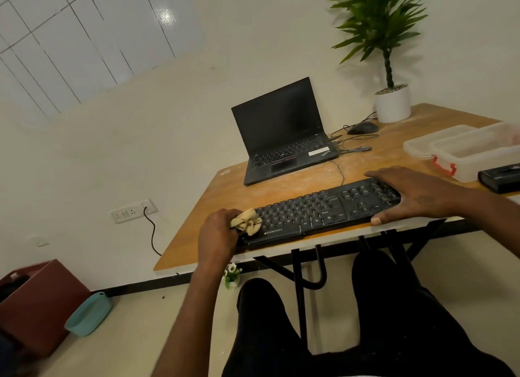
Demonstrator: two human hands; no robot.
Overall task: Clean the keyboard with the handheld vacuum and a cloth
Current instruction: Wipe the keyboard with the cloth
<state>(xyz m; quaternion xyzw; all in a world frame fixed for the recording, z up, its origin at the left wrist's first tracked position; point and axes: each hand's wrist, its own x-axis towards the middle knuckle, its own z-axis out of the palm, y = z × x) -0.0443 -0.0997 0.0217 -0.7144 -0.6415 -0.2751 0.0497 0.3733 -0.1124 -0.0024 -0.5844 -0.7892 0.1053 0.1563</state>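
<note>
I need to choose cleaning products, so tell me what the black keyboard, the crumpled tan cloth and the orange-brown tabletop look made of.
Black keyboard: matte moulded plastic, dull keys.
Crumpled tan cloth: soft woven fabric, folding into creases.
Orange-brown tabletop: probably wood or laminate; faint grain, pale smears.

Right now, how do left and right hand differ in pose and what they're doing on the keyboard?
The left hand has its fingers curled in a grip on a bunched tan cloth at the left end of the black keyboard; the right hand holds nothing.
The right hand lies flat with fingers spread over the keyboard's right end, thumb on its near edge; the left sits at the end, not across the keys.
Both touch the same keyboard.
</note>
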